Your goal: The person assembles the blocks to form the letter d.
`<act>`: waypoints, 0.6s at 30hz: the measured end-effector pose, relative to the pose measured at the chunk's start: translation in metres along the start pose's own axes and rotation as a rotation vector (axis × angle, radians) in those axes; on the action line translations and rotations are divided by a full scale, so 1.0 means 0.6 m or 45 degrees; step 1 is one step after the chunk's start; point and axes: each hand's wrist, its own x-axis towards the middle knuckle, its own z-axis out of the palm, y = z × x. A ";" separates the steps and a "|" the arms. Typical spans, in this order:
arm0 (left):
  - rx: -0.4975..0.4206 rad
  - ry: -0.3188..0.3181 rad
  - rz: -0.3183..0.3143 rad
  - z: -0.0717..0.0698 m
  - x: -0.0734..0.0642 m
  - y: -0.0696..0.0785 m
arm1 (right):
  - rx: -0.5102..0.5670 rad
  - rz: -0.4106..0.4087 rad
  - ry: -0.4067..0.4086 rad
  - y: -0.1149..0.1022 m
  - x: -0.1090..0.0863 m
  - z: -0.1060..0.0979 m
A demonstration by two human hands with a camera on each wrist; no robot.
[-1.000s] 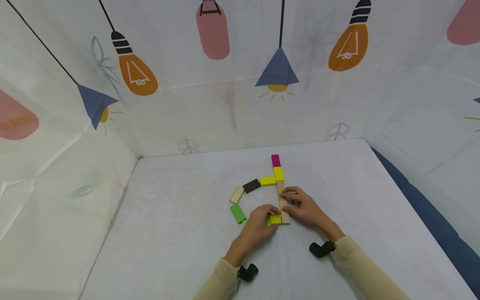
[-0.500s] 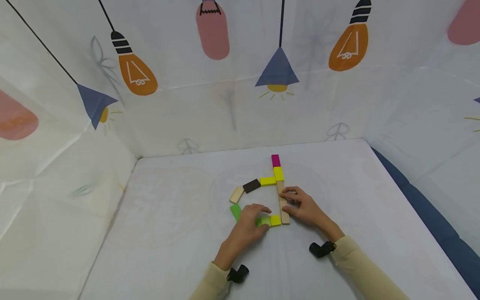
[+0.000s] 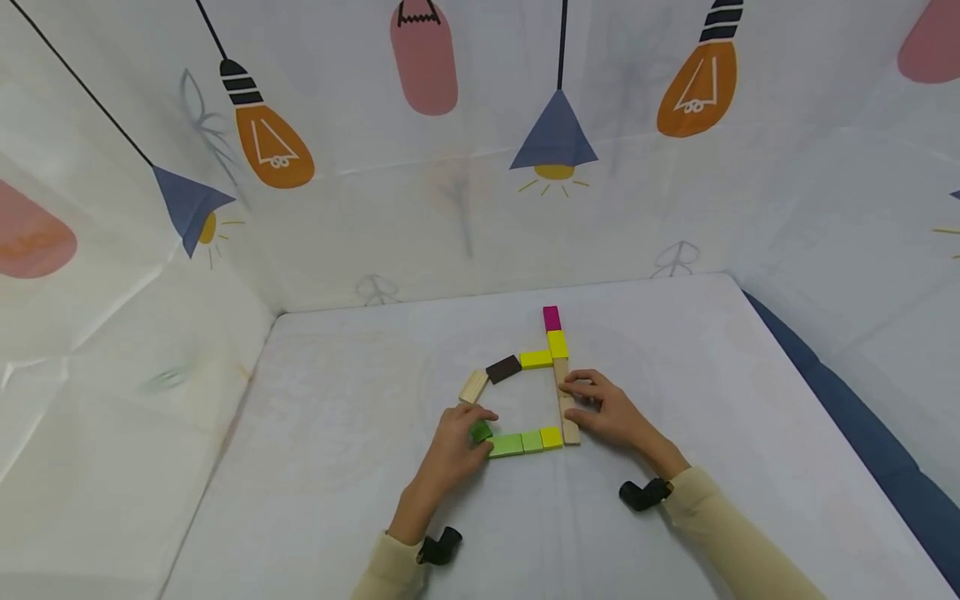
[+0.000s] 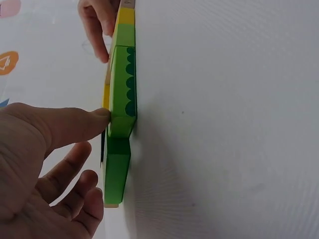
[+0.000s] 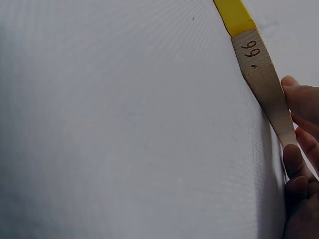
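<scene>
Colored wooden blocks form a joined outline on the table. My left hand (image 3: 452, 446) is at its lower left corner, around a green block (image 3: 481, 431); the thumb tip touches a light green block (image 4: 122, 84) beside it, the other fingers loosely bent. My right hand (image 3: 611, 412) rests its fingertips and thumb on the column of plain wood blocks (image 3: 571, 432), touching the long side of one wood block (image 5: 269, 92) in the right wrist view. A smaller light green block (image 3: 532, 441) and a yellow block (image 3: 551, 437) continue the bottom row to that column.
Up the column are a yellow block (image 3: 557, 344) and a magenta block (image 3: 551, 318). The upper left curve has another yellow block (image 3: 536, 359), a dark brown block (image 3: 503, 369) and a plain wood block (image 3: 473, 387). A lamp-patterned sheet (image 3: 465, 208) stands behind the white table (image 3: 337, 500).
My left hand has moved left along the bottom row, from the yellow block at its right end to the green block at the corner. My right hand has stayed at the wood column.
</scene>
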 end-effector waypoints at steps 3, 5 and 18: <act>-0.037 -0.005 -0.007 0.003 0.001 -0.005 | 0.014 0.001 -0.003 -0.001 0.000 -0.001; -0.057 -0.011 -0.019 0.004 0.002 -0.006 | 0.021 0.001 -0.003 -0.002 0.000 -0.002; -0.065 -0.059 0.002 -0.019 -0.007 -0.015 | 0.020 0.034 -0.016 -0.003 0.000 -0.001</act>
